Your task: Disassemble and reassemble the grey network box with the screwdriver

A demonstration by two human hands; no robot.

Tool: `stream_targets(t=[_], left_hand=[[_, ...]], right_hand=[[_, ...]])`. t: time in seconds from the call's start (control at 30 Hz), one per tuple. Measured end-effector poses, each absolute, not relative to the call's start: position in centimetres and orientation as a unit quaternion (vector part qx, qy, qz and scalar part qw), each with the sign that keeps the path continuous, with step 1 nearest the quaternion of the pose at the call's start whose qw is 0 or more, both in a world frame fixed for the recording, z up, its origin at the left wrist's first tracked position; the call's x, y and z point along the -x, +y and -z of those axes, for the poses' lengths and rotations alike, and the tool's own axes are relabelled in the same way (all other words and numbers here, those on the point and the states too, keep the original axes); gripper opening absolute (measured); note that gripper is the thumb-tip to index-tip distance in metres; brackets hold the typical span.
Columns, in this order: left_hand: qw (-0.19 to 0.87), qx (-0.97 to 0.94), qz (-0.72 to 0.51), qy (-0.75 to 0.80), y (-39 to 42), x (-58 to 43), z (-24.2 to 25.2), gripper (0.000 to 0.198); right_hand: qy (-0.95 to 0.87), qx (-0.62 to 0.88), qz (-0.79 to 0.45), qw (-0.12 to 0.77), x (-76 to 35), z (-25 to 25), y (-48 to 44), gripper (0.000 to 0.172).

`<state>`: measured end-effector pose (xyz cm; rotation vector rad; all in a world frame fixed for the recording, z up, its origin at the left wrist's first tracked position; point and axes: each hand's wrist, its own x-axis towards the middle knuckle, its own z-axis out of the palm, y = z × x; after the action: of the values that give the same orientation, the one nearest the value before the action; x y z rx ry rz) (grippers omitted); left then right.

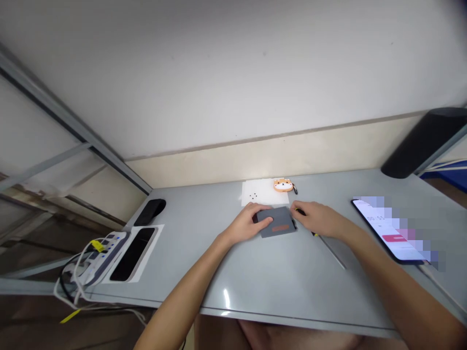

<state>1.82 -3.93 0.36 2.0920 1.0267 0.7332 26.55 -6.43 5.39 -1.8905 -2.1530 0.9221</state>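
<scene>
Likely a home or dormitory room. A phone [381, 231] and power strip [105, 260] share the tabletop [277, 277] beside metal bars [83, 130].

Readout, lit phone [390, 231] on my right: I read the numerals "00" and "55" high on the screen, the mark between them unclear to me. Remaining characters on that screen: too small or pixelated to read.

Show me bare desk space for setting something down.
Free: the patch between the dark phone and the left hand; the back stretch between the orange case and the lit phone. Crowded: the left end, around the power strip and cables; the centre, around the grey box and right hand.
</scene>
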Motion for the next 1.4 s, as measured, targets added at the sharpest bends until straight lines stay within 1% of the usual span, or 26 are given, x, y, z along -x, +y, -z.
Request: stream_targets(t=[0.1,0.23,0.4,0.67,0.93,1.0,1.03,1.13,1.17,1.2,1.33,1.4], left_hand=[[0.321,-0.813,-0.279,0.398,-4.1,-2.1,-0.5,0.029],[0.297,-0.818,-0.276,0.408,-4.3,-2.3,-0.7,0.029],[0.257,-0.821,-0.269,0.432,-4.3,-2.5,-1.0,0.025],[0.239,-0.826,-0.245,0.447,-4.6,-2.7,-1.4,0.023],[0.225,-0.84,-0.234,0.434,-4.8,-2.9,-1.4,0.022],[0.236,-0.845,-0.229,0.421,-4.7,-2.5,-1.5,0.027],[0.248,-0.85,-0.221,0.409,-4.7,-2.2,-1.7,0.033],[0.291,-0.868,-0.187,0.356,-4.6,-1.5,-2.1,0.068],[0.298,-0.873,-0.178,0.343,-4.6,-1.4,-2.2,0.075],[0.3,-0.876,-0.174,0.335,-4.6,-1.4,-2.2,0.076],[0.284,-0.88,-0.18,0.337,-4.8,-1.6,-1.9,0.065],[0.283,-0.877,-0.184,0.341,-4.9,-1.7,-1.7,0.065]], right_hand=[[-0.726,0.571,-0.369,0.1,-26.9,-6.0,-6.7,0.033],[-0.723,0.544,-0.408,0.12,-27.3,-6.6,-6.9,0.03],[-0.688,0.579,-0.429,0.085,-27.7,-7.0,-6.9,0.026],[-0.684,0.57,-0.454,0.02,-28.4,-7.3,-7.2,0.032],[-0.695,0.552,-0.461,0.03,-28.4,-7.4,-7.1,0.032],[-0.688,0.554,-0.468,0.029,-28.5,-7.4,-7.1,0.032],[-0.686,0.553,-0.471,0.027,-28.6,-7.5,-7.1,0.033],[-0.692,0.537,-0.482,0.026,-28.8,-7.5,-7.1,0.034],[-0.696,0.529,-0.485,0.03,-28.8,-7.6,-7.1,0.035],[-0.7,0.52,-0.489,0.034,-28.8,-7.6,-7.1,0.036],[-0.706,0.493,-0.507,0.034,-28.8,-7.8,-7.2,0.038],[-0.704,0.498,-0.506,0.028,-29.0,-7.8,-7.2,0.038]])
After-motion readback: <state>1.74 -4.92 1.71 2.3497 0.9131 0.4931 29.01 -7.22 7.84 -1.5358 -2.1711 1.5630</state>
